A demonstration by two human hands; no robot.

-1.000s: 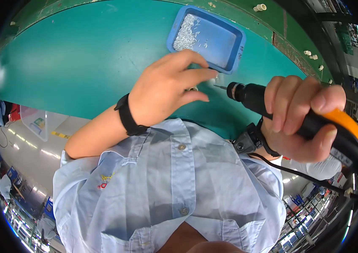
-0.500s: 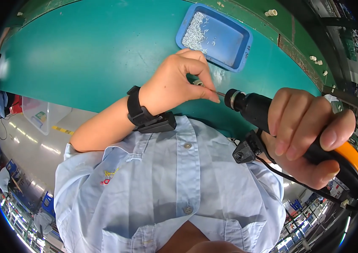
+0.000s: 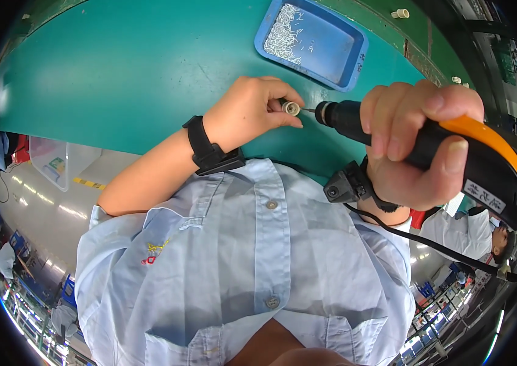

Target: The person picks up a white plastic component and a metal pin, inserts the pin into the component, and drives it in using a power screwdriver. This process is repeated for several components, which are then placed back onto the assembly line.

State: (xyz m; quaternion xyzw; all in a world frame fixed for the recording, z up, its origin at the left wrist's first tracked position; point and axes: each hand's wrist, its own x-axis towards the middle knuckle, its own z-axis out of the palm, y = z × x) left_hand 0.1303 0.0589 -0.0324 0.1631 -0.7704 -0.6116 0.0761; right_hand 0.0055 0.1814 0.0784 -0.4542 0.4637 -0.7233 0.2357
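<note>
Between thumb and fingers, my left hand (image 3: 258,108) holds a small cream-coloured round fitting (image 3: 291,108), its hollow end facing right. My right hand (image 3: 420,140) is wrapped round a black and orange electric screwdriver (image 3: 347,119), held level with its thin bit pointing left. The bit tip is right beside the fitting's open end; I cannot tell whether it touches. Beyond my hands on the green table lies a blue tray (image 3: 347,76), with a heap of small silvery screws (image 3: 281,39) at its left side.
The green table (image 3: 118,79) spreads to the left. On the green ledge at the far right are more cream fittings (image 3: 400,13). A cable (image 3: 417,236) hangs below my right wrist. Another person (image 3: 469,238) is at the right, and a clear bin (image 3: 51,161) stands at the left.
The screwdriver has moved up and left in my right hand. My left hand has turned so the fitting's open end shows, and its fingers no longer cover the bit.
</note>
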